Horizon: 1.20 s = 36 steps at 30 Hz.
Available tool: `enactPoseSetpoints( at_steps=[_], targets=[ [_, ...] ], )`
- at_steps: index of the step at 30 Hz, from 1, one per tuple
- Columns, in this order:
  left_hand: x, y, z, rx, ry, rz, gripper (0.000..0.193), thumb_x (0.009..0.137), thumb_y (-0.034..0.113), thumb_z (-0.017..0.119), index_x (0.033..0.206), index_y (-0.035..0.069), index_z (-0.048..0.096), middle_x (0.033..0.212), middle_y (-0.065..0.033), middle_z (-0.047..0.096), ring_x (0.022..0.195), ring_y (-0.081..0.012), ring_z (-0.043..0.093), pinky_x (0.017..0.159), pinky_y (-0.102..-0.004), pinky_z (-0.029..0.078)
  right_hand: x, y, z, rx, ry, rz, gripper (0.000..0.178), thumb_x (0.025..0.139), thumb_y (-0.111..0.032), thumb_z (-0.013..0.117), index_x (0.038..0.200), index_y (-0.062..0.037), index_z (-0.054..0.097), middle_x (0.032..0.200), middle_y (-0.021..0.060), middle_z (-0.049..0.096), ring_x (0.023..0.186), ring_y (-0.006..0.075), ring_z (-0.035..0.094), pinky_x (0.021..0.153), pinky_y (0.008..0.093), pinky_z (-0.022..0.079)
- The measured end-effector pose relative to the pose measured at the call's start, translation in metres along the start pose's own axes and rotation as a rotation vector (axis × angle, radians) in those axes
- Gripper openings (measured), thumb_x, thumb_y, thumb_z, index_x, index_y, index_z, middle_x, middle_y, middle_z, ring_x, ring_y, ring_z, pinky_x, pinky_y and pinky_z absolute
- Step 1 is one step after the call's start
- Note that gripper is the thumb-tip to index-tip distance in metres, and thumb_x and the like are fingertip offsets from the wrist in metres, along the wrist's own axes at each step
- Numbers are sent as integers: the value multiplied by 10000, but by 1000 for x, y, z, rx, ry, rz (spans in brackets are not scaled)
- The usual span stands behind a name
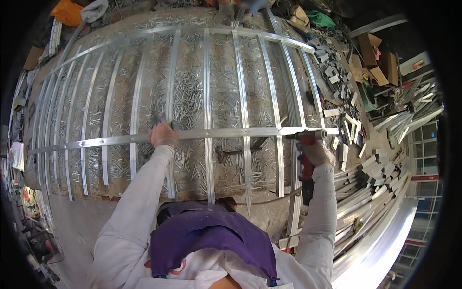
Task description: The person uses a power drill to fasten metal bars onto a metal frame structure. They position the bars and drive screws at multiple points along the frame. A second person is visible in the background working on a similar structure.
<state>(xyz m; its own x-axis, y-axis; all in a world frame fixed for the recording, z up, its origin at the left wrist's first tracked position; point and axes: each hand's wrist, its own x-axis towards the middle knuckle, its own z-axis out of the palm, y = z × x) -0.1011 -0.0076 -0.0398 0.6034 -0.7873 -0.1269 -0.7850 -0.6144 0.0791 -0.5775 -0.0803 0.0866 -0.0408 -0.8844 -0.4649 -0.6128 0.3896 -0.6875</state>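
Note:
My right hand (318,153) is wrapped around the grip of a red and black cordless power tool (306,166) that looks like a rivet gun. Its nose lies at the near metal crossbar (216,133), close to that bar's right end. Farther left, my left hand (163,134) is over the same crossbar with its fingers curled. Dark patches show at those blurred fingertips, and I cannot make out what they hold. Several silver slats (207,91) run away from me under the near crossbar to a far crossbar (187,30), forming a large grid-like frame.
Loose thin metal pins (185,91) litter the worktable (192,188) beneath the frame. At right lie short metal offcuts (344,130), long metal strips (365,207) and cardboard boxes (380,62). Another person's hand (247,18) shows at the far edge. A hose (269,201) curves near my body.

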Motion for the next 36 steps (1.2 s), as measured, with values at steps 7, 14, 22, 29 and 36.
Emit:
enactPoseSetpoints(
  at_steps=[7, 14, 22, 29, 36],
  targets=[
    [-7, 2, -11, -3, -45, -40, 434, 848, 459, 568, 984, 50, 616, 935, -157, 688, 911, -319, 667, 846, -459, 475, -22, 27, 29, -85, 13, -44, 289, 786, -192, 749, 1021, -36, 684, 804, 54, 684, 687, 141, 612, 623, 326, 488],
    [-9, 5, -24, -48, -72, -20, 396, 839, 434, 587, 997, 72, 625, 955, -136, 694, 936, -304, 660, 897, -423, 437, 0, 41, 32, -212, 57, -199, 391, 773, -198, 756, 1114, -50, 635, 934, 92, 696, 784, 218, 671, 757, 338, 533],
    [-9, -3, -7, -152, 0, 13, 393, 837, 440, 584, 986, 81, 636, 923, -137, 689, 909, -302, 655, 869, -441, 434, -29, -43, 37, -216, -3, 109, 410, 731, -230, 768, 1099, -82, 667, 946, 85, 698, 869, 224, 658, 782, 356, 523],
    [-6, -7, 3, -185, 31, 37, 443, 788, 494, 632, 958, 85, 652, 916, -130, 694, 899, -299, 661, 845, -438, 450, 0, -34, 33, -382, 3, 117, 390, 727, -222, 769, 1070, -68, 662, 917, 100, 702, 745, 202, 674, 665, 340, 550],
    [-11, -3, -15, -139, -63, 45, 402, 822, 445, 597, 1012, 91, 609, 873, -100, 699, 859, -287, 668, 835, -413, 450, -4, -72, 38, -468, -107, 194, 404, 713, -239, 780, 1077, -95, 679, 934, 85, 705, 752, 201, 669, 688, 338, 549]
  ],
)
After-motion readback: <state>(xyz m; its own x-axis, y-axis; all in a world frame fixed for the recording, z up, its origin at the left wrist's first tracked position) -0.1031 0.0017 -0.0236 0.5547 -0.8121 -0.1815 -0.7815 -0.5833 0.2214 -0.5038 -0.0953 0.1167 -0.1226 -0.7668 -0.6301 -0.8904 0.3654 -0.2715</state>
